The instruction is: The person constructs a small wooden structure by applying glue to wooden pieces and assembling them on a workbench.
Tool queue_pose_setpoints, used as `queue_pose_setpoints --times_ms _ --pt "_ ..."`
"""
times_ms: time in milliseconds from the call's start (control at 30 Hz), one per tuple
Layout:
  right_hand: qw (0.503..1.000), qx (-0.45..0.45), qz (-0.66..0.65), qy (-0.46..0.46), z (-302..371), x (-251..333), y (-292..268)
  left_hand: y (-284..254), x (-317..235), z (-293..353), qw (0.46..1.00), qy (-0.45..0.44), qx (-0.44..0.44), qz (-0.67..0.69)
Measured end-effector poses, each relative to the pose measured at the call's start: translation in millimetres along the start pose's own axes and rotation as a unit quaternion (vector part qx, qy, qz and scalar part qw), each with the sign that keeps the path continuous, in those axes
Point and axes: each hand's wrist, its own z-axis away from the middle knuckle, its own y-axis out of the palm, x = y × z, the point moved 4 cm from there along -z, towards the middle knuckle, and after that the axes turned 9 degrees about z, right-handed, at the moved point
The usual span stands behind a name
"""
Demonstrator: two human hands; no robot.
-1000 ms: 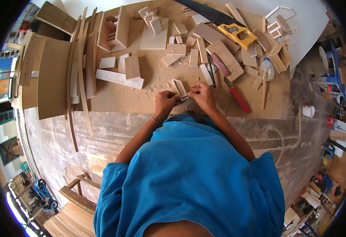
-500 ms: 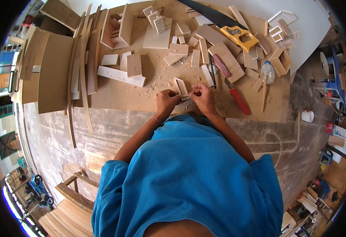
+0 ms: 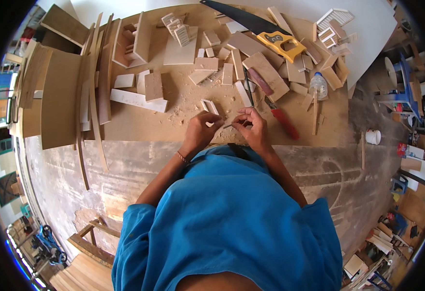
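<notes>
Near the table's front edge, my right hand point(image 3: 253, 128) is closed in a pinch on a small thin stick point(image 3: 228, 126), whose end points left. Facing it, my left hand point(image 3: 202, 131) has thumb and fingertips pressed together; whatever they hold is too small to make out. Just beyond the left fingers lies a little pale wooden frame point(image 3: 215, 105), its near end partly hidden by that hand. A red-handled tool point(image 3: 285, 124) rests to the right of my right hand, close to a dark slim pencil-like rod point(image 3: 248, 89).
Wood offcuts point(image 3: 266, 72) and shavings cover the tabletop point(image 3: 144, 126). A yellow-handled saw point(image 3: 283, 46) lies at the back, a plastic bottle point(image 3: 318, 87) on the right. Boards and long strips point(image 3: 94, 82) stand on the left. Small slatted models point(image 3: 178, 29) sit farther back.
My hands have drawn slightly apart and nearer to me, away from the little frame, which now lies beyond my left fingers. The thin stick shows in my right pinch. The whole view has shifted slightly.
</notes>
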Motion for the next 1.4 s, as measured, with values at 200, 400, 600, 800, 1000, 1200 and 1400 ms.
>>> queue_pose_setpoints --times_ms 200,400,600,800,1000,1200,1400 --pt "0.999 -0.007 0.007 -0.044 23.0 -5.7 -26.8 45.7 0.1 3.3 0.955 -0.120 0.230 0.144" --pt "0.999 0.021 0.017 -0.017 37.2 -20.3 -55.3 83.6 -0.8 12.5 0.918 -0.211 0.287 0.173" --pt "0.903 -0.144 0.380 -0.143 34.6 -32.7 -107.0 122.1 -13.2 28.5 0.965 -0.145 0.157 0.152" --pt "0.927 -0.066 0.346 -0.130 21.9 -77.1 -115.6 154.6 -35.7 41.6 0.999 0.011 -0.021 0.022" --pt "0.973 0.000 0.220 -0.074 65.5 -89.6 -147.1 198.4 -31.9 51.0 0.993 0.027 -0.091 -0.069" --pt "0.968 0.092 0.228 0.050 101.2 -101.4 -163.7 230.2 -42.8 47.0 0.978 0.071 -0.106 -0.165" --pt "0.952 0.099 0.287 0.041 112.2 -112.4 -167.0 243.1 -44.1 46.5 0.962 0.142 -0.117 -0.202"
